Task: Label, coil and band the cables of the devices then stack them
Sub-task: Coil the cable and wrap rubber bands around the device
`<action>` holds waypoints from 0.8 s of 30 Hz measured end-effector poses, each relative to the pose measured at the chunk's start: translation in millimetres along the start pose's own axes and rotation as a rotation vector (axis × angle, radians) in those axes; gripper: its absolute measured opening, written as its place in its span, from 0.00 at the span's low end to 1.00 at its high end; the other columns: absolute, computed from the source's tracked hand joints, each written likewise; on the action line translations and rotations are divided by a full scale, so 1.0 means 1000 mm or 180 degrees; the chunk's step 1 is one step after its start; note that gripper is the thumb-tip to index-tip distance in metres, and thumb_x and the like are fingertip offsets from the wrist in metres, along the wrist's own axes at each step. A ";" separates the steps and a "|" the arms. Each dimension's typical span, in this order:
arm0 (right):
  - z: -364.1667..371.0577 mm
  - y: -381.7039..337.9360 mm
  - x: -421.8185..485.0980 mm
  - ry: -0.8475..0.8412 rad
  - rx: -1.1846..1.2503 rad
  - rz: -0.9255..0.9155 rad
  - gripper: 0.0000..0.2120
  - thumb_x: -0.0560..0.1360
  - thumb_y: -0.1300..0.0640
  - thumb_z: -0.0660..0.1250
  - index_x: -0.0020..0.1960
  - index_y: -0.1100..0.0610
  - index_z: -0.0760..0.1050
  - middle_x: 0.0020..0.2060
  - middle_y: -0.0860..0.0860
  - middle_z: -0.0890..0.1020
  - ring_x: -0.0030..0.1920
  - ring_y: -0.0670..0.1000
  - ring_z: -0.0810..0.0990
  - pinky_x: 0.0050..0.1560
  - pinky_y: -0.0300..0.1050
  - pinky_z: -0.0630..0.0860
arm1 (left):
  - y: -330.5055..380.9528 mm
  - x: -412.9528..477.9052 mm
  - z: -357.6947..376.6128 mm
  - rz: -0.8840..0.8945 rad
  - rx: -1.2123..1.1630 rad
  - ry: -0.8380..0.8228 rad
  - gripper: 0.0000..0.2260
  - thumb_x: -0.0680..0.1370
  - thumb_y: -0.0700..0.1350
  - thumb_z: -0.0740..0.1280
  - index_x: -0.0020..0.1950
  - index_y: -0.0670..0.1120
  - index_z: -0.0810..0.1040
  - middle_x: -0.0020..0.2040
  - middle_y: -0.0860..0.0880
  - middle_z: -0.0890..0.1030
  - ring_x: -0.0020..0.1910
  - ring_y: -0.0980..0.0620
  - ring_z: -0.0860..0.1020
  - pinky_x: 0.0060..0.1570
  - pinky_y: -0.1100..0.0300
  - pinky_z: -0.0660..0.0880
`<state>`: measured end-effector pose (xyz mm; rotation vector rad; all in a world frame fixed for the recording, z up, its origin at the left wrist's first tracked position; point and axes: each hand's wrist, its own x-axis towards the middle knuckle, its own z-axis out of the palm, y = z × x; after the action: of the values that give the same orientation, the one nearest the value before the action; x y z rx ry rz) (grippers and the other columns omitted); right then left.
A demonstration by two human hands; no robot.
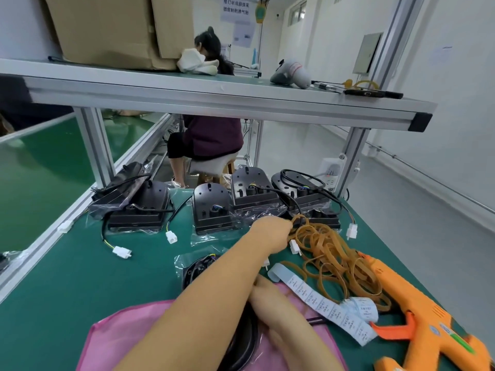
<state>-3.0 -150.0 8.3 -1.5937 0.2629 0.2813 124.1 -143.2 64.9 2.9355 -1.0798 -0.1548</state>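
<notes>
A heap of tan rubber bands (334, 261) is spread on the green surface (67, 277). The left hand (270, 234) is stretched to the heap's far left edge, with its fingers curled tight around one band there — a black cable (284, 195) runs just behind the knuckles. The right hand (263, 290) is seen at the heap's near left, against a black device (243, 341) that rests on a pink mesh bag (128, 338). Its fingers are blurred and largely hidden under the left forearm, so its grip cannot be told. A white label strip (321, 303) is laid along the heap's near side, touching it, and an orange glue gun (423, 317) lies just right of the heap. Beyond the heap, a row of black devices (211, 210) is set out on clear bags with cables uncoiled, and white connectors (171, 236) lie to the heap's left. One more bagged device (198, 266) lies left of the heap, partly under the forearm.
</notes>
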 end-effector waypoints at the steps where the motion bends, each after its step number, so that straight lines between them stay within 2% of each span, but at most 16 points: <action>1: 0.002 -0.004 -0.004 0.0002 0.0032 -0.0026 0.25 0.59 0.44 0.72 0.52 0.54 0.78 0.44 0.50 0.85 0.47 0.51 0.83 0.56 0.52 0.78 | -0.004 -0.004 -0.007 0.0037 -0.0581 0.0195 0.06 0.77 0.37 0.62 0.53 0.43 0.74 0.47 0.45 0.77 0.50 0.43 0.77 0.42 0.53 0.72; 3: 0.005 -0.009 -0.011 -0.0052 0.0105 -0.0029 0.26 0.62 0.44 0.74 0.56 0.55 0.77 0.50 0.52 0.84 0.53 0.53 0.82 0.62 0.56 0.75 | -0.018 -0.020 -0.026 0.0047 -0.1550 0.0552 0.06 0.75 0.38 0.65 0.49 0.47 0.74 0.46 0.49 0.78 0.46 0.49 0.76 0.38 0.58 0.71; 4: 0.005 -0.012 -0.014 -0.0104 0.0167 -0.0023 0.27 0.62 0.44 0.75 0.57 0.55 0.77 0.50 0.52 0.84 0.53 0.52 0.83 0.61 0.55 0.76 | -0.029 -0.029 -0.035 0.0020 -0.2016 0.0634 0.07 0.75 0.38 0.66 0.47 0.49 0.74 0.44 0.52 0.78 0.43 0.52 0.76 0.35 0.61 0.70; 5: 0.005 -0.013 -0.016 -0.0145 0.0242 -0.0026 0.26 0.62 0.44 0.75 0.55 0.55 0.76 0.47 0.50 0.85 0.50 0.48 0.83 0.59 0.48 0.78 | -0.040 -0.039 -0.043 -0.0002 -0.2452 0.0654 0.07 0.74 0.38 0.67 0.46 0.50 0.74 0.42 0.53 0.79 0.40 0.55 0.77 0.34 0.64 0.71; 7: 0.005 -0.018 -0.023 -0.0198 0.0273 -0.0084 0.16 0.66 0.48 0.76 0.49 0.52 0.75 0.38 0.44 0.84 0.40 0.37 0.83 0.45 0.32 0.79 | -0.065 -0.061 -0.055 -0.0060 -0.3053 0.0737 0.07 0.74 0.36 0.67 0.46 0.48 0.76 0.40 0.51 0.83 0.37 0.57 0.80 0.37 0.66 0.77; 8: 0.004 -0.021 -0.026 -0.0218 0.0248 -0.0130 0.16 0.66 0.50 0.76 0.49 0.52 0.75 0.39 0.46 0.84 0.40 0.37 0.83 0.45 0.31 0.78 | -0.078 -0.070 -0.058 -0.0103 -0.3348 0.0804 0.07 0.75 0.34 0.67 0.46 0.46 0.77 0.39 0.50 0.84 0.37 0.56 0.81 0.41 0.65 0.79; 10: 0.008 -0.026 -0.032 -0.0321 0.0184 -0.0278 0.21 0.65 0.54 0.75 0.55 0.57 0.75 0.49 0.54 0.84 0.49 0.47 0.83 0.55 0.42 0.79 | -0.104 -0.088 -0.061 -0.0204 -0.3917 0.0953 0.06 0.76 0.31 0.65 0.47 0.42 0.76 0.36 0.48 0.84 0.39 0.51 0.82 0.47 0.60 0.81; 12: 0.011 -0.029 -0.036 -0.0423 0.0178 -0.0465 0.22 0.65 0.58 0.74 0.58 0.58 0.74 0.51 0.55 0.84 0.51 0.52 0.83 0.55 0.46 0.79 | -0.125 -0.104 -0.059 -0.0302 -0.4129 0.0950 0.07 0.77 0.31 0.63 0.47 0.42 0.75 0.36 0.47 0.83 0.41 0.48 0.82 0.54 0.54 0.80; 16: 0.018 -0.036 -0.041 -0.0676 0.0013 -0.0772 0.21 0.65 0.59 0.72 0.57 0.51 0.76 0.51 0.52 0.84 0.52 0.52 0.82 0.58 0.47 0.78 | -0.147 -0.127 -0.048 -0.0343 -0.3937 0.0100 0.04 0.77 0.35 0.64 0.47 0.43 0.74 0.40 0.47 0.82 0.47 0.48 0.80 0.61 0.49 0.75; 18: 0.022 -0.040 -0.043 -0.0794 -0.0069 -0.0891 0.21 0.65 0.60 0.72 0.57 0.50 0.76 0.51 0.51 0.84 0.51 0.50 0.82 0.55 0.44 0.78 | -0.147 -0.134 -0.043 -0.0302 -0.3718 -0.0312 0.05 0.72 0.40 0.69 0.46 0.45 0.75 0.42 0.47 0.80 0.47 0.48 0.76 0.55 0.52 0.73; 21: 0.028 -0.043 -0.042 -0.0872 -0.0148 -0.0950 0.22 0.65 0.60 0.72 0.58 0.50 0.76 0.52 0.51 0.84 0.52 0.51 0.82 0.51 0.41 0.78 | -0.145 -0.142 -0.038 -0.0152 -0.4196 -0.0786 0.06 0.71 0.40 0.70 0.45 0.45 0.75 0.45 0.43 0.77 0.40 0.51 0.75 0.40 0.62 0.73; 24: 0.031 -0.044 -0.041 -0.0770 -0.0170 -0.0889 0.25 0.61 0.55 0.75 0.57 0.52 0.75 0.51 0.53 0.84 0.51 0.51 0.83 0.53 0.45 0.80 | -0.145 -0.148 -0.039 0.0146 -0.4725 -0.0837 0.06 0.73 0.40 0.68 0.46 0.45 0.72 0.46 0.43 0.81 0.42 0.51 0.78 0.37 0.64 0.73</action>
<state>-27.0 -117.2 62.6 -1.6087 -0.1544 0.2624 109.8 61.7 110.9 1.5489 -0.5530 -0.8830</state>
